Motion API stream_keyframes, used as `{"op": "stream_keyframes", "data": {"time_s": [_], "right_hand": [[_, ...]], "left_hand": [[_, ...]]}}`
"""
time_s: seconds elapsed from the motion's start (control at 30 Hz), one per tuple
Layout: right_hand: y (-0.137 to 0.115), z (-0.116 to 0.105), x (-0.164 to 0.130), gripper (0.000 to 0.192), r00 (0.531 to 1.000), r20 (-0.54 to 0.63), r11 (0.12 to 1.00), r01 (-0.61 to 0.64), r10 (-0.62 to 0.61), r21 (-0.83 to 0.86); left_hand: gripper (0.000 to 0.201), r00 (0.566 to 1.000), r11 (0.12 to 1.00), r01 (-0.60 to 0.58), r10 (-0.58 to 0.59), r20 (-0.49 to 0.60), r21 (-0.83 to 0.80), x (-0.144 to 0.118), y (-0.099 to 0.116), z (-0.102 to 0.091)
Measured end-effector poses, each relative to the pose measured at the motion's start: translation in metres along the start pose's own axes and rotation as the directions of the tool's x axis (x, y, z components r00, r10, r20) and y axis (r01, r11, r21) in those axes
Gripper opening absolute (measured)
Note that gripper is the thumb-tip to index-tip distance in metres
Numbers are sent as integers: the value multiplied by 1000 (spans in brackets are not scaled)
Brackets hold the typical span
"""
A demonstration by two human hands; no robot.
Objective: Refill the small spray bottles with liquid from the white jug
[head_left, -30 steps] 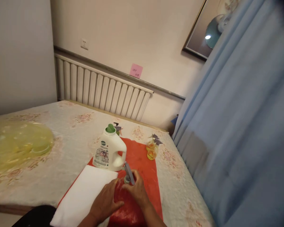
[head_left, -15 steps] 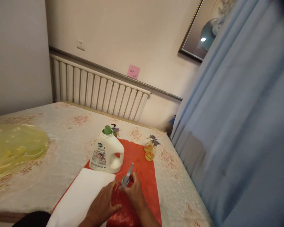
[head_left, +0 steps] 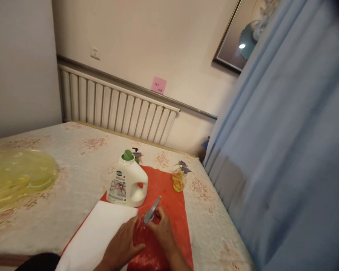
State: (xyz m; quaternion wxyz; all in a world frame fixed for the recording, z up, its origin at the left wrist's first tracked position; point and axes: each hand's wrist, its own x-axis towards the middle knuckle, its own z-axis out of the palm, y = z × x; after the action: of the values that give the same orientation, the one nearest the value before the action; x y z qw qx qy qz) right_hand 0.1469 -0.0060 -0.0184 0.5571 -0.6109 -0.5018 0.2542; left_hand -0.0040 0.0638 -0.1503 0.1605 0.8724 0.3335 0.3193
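A clear spray bottle [head_left: 141, 234] stands on the red cloth [head_left: 178, 214] close to me, the red showing through its body. My left hand [head_left: 124, 239] is wrapped round the bottle's left side. With thumb and fingers, my right hand [head_left: 162, 227] grips the neck just under the grey spray head [head_left: 152, 210], which points away and to the right. Beyond my hands a white detergent jug [head_left: 127, 184] with a green inner spout [head_left: 128, 154] stands uncapped. A folded white cloth [head_left: 98, 233] lies left of my left hand.
Spray bottles with orange-yellow contents [head_left: 180, 180] stand at the cloth's far right corner. Another spray bottle [head_left: 137, 154] is partly hidden behind the jug. A yellow translucent plastic thing [head_left: 22, 177] lies on the left. A blue curtain [head_left: 285, 150] hangs along the right edge.
The grey spray head has turned slightly, its tip shifting a little to the right, with my right hand's fingers moving along. My left hand stays on the bottle.
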Motion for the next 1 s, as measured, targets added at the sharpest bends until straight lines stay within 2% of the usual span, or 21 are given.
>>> {"op": "stream_keyframes", "data": {"time_s": [0.1,0.17,0.23,0.3,0.37,0.43,0.53,0.67,0.77,1.0], "right_hand": [[6,10,-2,18,997,-80,1000,-6,5,-17],[7,10,-4,19,996,-91,1000,-5,3,-26],[4,5,-6,24,999,-51,1000,11,-12,-22],[-1,-3,-7,31,999,35,999,40,-40,-7],[-7,-10,-7,27,991,119,998,69,-68,-3],[-10,-13,-7,19,987,138,997,78,-76,-12],[-7,-8,-6,13,997,57,999,46,-45,-18],[1,7,-5,16,998,-69,1000,3,-4,-25],[4,12,-6,20,993,-117,999,-11,7,-33],[0,-5,-11,20,998,35,997,49,-47,-51]], "left_hand": [[86,1000,1000,12,-12,-10,-16,1,2,-1],[86,1000,1000,17,-17,-13,-20,1,3,-2],[86,1000,1000,9,-9,-6,-23,1,3,-3],[86,1000,1000,-3,3,3,-24,0,3,-3],[86,1000,1000,-7,8,8,-21,-1,2,-2],[85,1000,1000,-5,5,0,-18,-1,1,-1],[85,1000,1000,-8,8,-23,-18,-1,0,0],[84,1000,1000,-1,1,-15,-24,0,2,-3],[83,1000,999,26,-26,-4,-23,0,3,-3],[84,999,1000,30,-29,33,-10,1,5,-5]]}}
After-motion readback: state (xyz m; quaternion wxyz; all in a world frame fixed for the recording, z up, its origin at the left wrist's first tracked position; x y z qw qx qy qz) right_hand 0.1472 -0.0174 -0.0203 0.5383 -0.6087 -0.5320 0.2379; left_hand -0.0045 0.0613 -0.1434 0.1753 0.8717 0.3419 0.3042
